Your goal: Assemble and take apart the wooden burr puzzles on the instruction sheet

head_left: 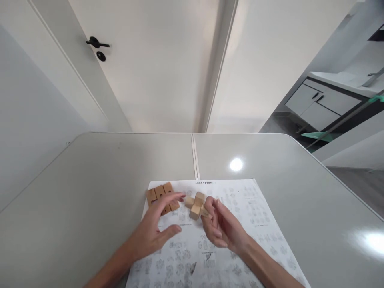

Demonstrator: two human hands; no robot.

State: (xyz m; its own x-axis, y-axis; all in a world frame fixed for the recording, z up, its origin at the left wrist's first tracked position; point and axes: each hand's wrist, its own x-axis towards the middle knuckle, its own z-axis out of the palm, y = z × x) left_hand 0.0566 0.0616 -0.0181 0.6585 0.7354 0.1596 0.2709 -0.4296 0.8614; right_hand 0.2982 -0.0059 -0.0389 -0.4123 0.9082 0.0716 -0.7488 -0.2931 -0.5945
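A partly built wooden block puzzle (196,205), cross-shaped, sits just above a printed instruction sheet (240,224). My right hand (220,228) has its fingers closed on the puzzle's right end. My left hand (157,230) hovers with fingers spread, fingertips reaching toward the puzzle and over several loose notched wooden pieces (159,194) lying side by side on the sheet's upper left corner. It holds nothing.
The sheet lies on a grey table (90,192) with a seam down its middle. A white wall and door with a black handle (97,43) stand beyond the far edge. Cabinets (318,106) are at the right.
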